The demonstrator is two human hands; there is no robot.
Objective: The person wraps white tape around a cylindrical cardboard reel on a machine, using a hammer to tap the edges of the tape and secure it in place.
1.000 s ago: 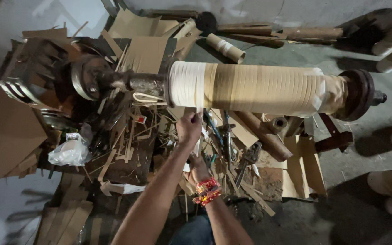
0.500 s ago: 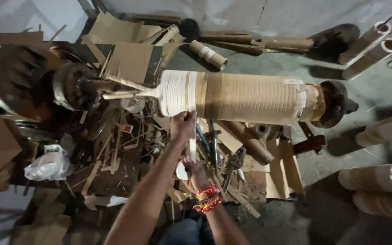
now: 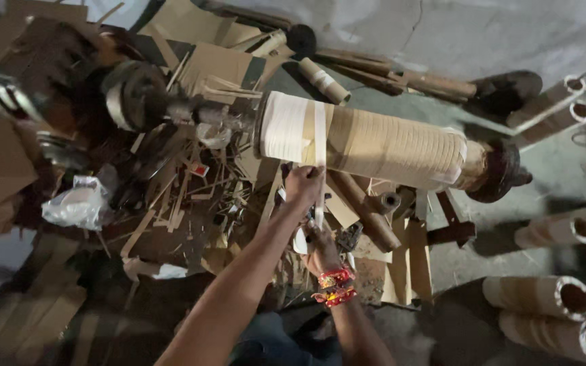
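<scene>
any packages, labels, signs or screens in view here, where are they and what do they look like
No screens or signs show.
Plastic bag: left, among cardboard scraps; crumpled, white, clear.
Small card: in the scraps left of the left hand; square, red and white.
White strip: over the big brown roll, running down to the right hand; long, narrow, plain.

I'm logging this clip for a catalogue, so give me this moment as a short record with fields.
setting: workshop floor strewn with cardboard scraps
main thing: brown tube on a horizontal shaft, white strip across it
left hand: pinching the strip just below the tube
right hand: lower down on the same strip, bangles at the wrist
nearby: plastic bag, spare tubes
</scene>
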